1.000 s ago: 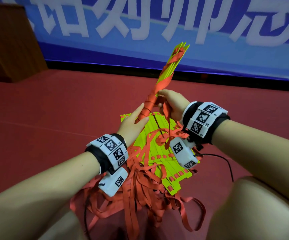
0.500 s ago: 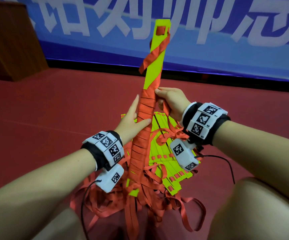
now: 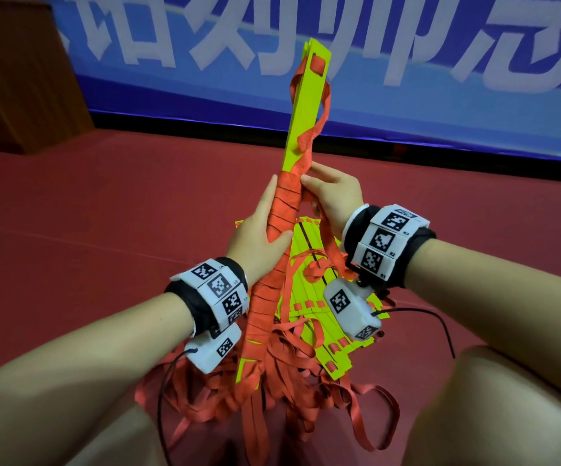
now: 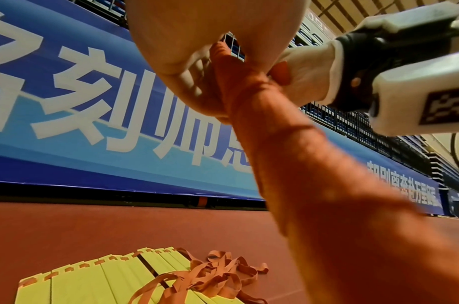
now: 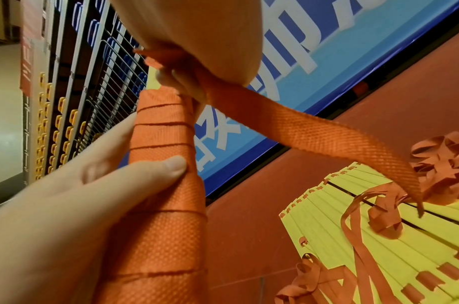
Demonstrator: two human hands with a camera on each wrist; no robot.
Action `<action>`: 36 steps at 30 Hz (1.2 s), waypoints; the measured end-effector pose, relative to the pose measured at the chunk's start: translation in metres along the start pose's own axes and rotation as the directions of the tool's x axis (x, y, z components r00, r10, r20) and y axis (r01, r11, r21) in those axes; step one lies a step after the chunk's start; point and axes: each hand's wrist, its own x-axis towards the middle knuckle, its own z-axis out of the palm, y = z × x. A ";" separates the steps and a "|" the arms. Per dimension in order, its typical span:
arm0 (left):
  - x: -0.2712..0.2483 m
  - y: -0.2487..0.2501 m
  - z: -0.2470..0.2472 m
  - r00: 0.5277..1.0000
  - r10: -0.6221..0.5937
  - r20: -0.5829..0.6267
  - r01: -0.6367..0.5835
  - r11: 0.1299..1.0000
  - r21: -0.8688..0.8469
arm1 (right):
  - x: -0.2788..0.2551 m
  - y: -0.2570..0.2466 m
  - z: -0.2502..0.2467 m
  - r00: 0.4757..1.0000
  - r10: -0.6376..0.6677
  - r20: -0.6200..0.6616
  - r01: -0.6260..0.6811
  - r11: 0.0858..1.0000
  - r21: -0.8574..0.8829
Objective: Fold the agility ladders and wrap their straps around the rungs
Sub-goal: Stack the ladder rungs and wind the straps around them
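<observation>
My left hand (image 3: 261,235) grips the strap-wrapped rung bundle (image 3: 280,230); at its two o'clock, my right hand (image 3: 334,196) pinches the loose strap (image 5: 301,131).

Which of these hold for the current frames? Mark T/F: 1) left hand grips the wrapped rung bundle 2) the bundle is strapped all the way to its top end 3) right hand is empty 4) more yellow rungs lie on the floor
1) True: the left hand grips the wrapped bundle.
2) False: the orange strap winding stops at the hands; the bundle's upper part is mostly bare yellow.
3) False: the right hand pinches the strap at the winding's top.
4) True: the rungs on the floor lie fanned out, with loose strap on them.
</observation>
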 end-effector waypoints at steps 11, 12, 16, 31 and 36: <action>-0.002 0.001 0.001 0.997 0.053 0.053 -0.069 0.930 0.361 | -0.002 0.004 0.010 0.998 0.014 0.062 -0.003 0.985 -0.170; -0.002 -0.001 0.001 0.996 0.062 0.064 -0.082 0.919 0.386 | -0.003 0.005 0.009 0.997 0.003 0.078 0.009 0.987 -0.158; -0.001 -0.004 -0.001 0.997 0.024 0.080 -0.042 0.972 0.231 | -0.003 0.004 0.004 0.992 -0.056 0.117 0.076 0.982 -0.170; 0.003 -0.006 0.014 0.981 -0.139 0.136 0.180 0.913 -0.365 | -0.008 -0.015 0.010 0.983 -0.130 0.132 0.132 0.991 -0.007; 0.000 -0.005 0.014 0.978 -0.155 0.136 0.198 0.891 -0.409 | -0.005 -0.014 0.009 0.985 -0.110 0.134 0.117 0.992 -0.040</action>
